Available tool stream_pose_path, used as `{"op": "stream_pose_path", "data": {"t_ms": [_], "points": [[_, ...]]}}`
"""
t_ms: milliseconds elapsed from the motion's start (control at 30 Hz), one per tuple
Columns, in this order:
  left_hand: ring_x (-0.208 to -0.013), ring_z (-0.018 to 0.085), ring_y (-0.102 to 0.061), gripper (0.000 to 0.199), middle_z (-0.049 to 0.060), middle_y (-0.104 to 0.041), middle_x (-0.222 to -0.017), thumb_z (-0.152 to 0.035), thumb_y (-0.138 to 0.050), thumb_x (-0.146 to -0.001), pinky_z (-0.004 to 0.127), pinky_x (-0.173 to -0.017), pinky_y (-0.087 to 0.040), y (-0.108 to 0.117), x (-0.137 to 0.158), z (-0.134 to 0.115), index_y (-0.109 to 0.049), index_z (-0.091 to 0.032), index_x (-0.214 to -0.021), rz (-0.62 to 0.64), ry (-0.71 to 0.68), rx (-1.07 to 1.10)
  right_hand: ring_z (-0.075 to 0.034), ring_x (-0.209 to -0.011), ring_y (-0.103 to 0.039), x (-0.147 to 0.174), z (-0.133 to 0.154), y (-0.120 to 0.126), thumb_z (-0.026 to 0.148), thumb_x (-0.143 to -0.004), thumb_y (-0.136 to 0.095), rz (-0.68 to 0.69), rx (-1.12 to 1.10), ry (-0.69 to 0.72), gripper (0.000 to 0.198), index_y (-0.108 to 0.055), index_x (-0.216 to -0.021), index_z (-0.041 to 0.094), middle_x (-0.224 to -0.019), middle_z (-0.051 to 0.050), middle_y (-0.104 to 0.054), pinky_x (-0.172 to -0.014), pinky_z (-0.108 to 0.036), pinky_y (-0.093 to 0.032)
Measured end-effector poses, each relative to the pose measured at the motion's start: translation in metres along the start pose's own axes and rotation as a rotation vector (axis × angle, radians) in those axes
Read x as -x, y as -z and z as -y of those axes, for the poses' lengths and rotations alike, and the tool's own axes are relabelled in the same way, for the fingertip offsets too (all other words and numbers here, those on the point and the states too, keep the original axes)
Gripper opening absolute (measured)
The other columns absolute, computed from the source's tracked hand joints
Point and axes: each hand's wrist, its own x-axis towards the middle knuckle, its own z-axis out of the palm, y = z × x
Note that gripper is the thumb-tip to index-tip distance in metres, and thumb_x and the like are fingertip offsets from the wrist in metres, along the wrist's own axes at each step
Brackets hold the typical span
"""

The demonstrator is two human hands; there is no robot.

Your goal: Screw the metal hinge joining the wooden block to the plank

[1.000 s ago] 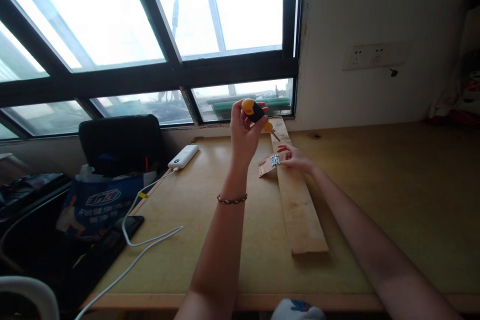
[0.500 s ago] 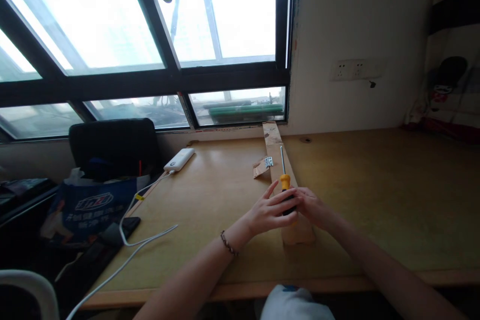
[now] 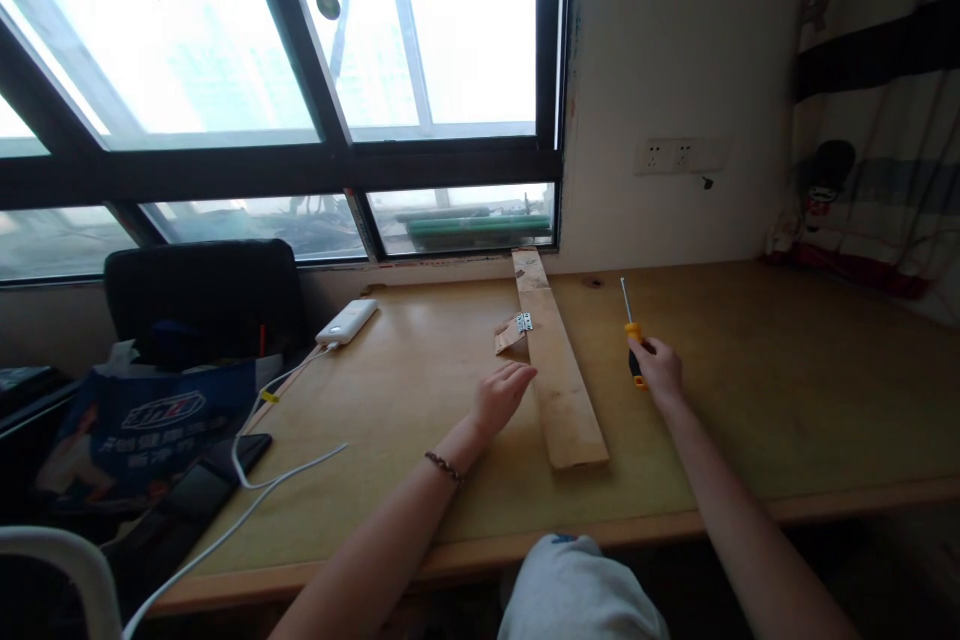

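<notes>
My right hand (image 3: 660, 370) grips a yellow-and-black screwdriver (image 3: 634, 352) by its handle, the metal shaft pointing up and away, over the right part of the table. My left hand (image 3: 506, 395) is just left of a long wooden board (image 3: 562, 380), its fingers drawn together with their tips by the board's edge. Whatever may be between those fingers is hidden. A silver metal hinge (image 3: 523, 322) sits at the board's left edge, joining it to a small wood piece (image 3: 510, 338) that tilts down towards the tabletop.
The wooden table (image 3: 420, 400) stands against the window wall. A white power bank (image 3: 347, 322) with a white cable (image 3: 292, 482) lies at its left. Beyond that edge are a black chair (image 3: 202, 295) and a blue bag (image 3: 161, 430). A patterned curtain (image 3: 877, 120) hangs at right.
My hands have moved apart. The screwdriver has gone right in my right hand, while my left hand has let go of it and drawn left. The view has shifted slightly right.
</notes>
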Motion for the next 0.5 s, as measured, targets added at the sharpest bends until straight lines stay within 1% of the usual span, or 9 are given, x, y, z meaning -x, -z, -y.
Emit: {"op": "stream_pose_path", "data": {"t_ms": [33,100,200,333,400,500], "points": [[-0.076,0.016,-0.064,0.02,0.004,-0.07,-0.085,-0.027,-0.046,-0.085,0.028,-0.067,-0.049,0.001,0.001,0.002,-0.065,-0.027,-0.091,-0.003,0.065,0.002,-0.024,-0.073,-0.061,-0.004,-0.004,0.003,0.053,-0.071,-0.053,-0.024,0.128,-0.002,0.036,-0.065,-0.078,0.019,-0.075,-0.01,-0.066,-0.054,-0.027,-0.041],[-0.069,0.016,-0.064,0.019,0.004,-0.07,-0.081,-0.032,-0.048,-0.084,0.026,-0.062,-0.047,0.002,0.003,0.003,-0.066,-0.027,-0.085,-0.001,0.157,-0.004,-0.026,-0.074,-0.062,-0.007,-0.01,0.007,0.052,-0.073,-0.052,-0.02,0.326,0.004,0.036,-0.068,-0.082,0.02,-0.076,-0.012,-0.068,-0.052,-0.028,-0.038],[-0.063,0.014,-0.062,0.023,0.003,-0.069,-0.074,-0.037,-0.047,-0.084,0.023,-0.057,-0.043,0.002,0.005,0.001,-0.067,-0.027,-0.079,0.05,0.2,-0.064,-0.028,-0.073,-0.063,-0.005,-0.013,0.009,0.052,-0.074,-0.05,-0.01,0.5,0.028,0.039,-0.07,-0.089,0.022,-0.08,-0.014,-0.068,-0.05,-0.028,-0.035],[-0.056,0.012,-0.058,0.027,0.003,-0.067,-0.065,-0.039,-0.045,-0.085,0.021,-0.053,-0.037,0.001,0.007,0.002,-0.066,-0.025,-0.076,0.084,0.194,-0.173,-0.03,-0.075,-0.064,-0.002,-0.016,0.009,0.05,-0.075,-0.048,0.022,0.62,0.011,0.041,-0.07,-0.093,0.021,-0.085,-0.017,-0.068,-0.051,-0.03,-0.038],[-0.048,0.01,-0.052,0.031,0.002,-0.062,-0.056,-0.039,-0.045,-0.085,0.021,-0.049,-0.032,0.0,0.007,0.004,-0.063,-0.023,-0.067,0.064,0.155,-0.218,-0.03,-0.078,-0.063,-0.003,-0.017,0.009,0.05,-0.076,-0.048,0.045,0.66,-0.019,0.041,-0.07,-0.095,0.021,-0.088,-0.016,-0.068,-0.054,-0.032,-0.041],[-0.04,0.007,-0.041,0.041,-0.001,-0.052,-0.044,-0.038,-0.045,-0.086,0.02,-0.045,-0.024,-0.003,0.008,0.007,-0.053,-0.018,-0.051,0.005,0.079,-0.25,-0.029,-0.082,-0.063,-0.003,-0.017,0.007,0.048,-0.077,-0.048,0.046,0.709,-0.057,0.039,-0.069,-0.097,0.022,-0.092,-0.014,-0.067,-0.059,-0.032,-0.044]]}}
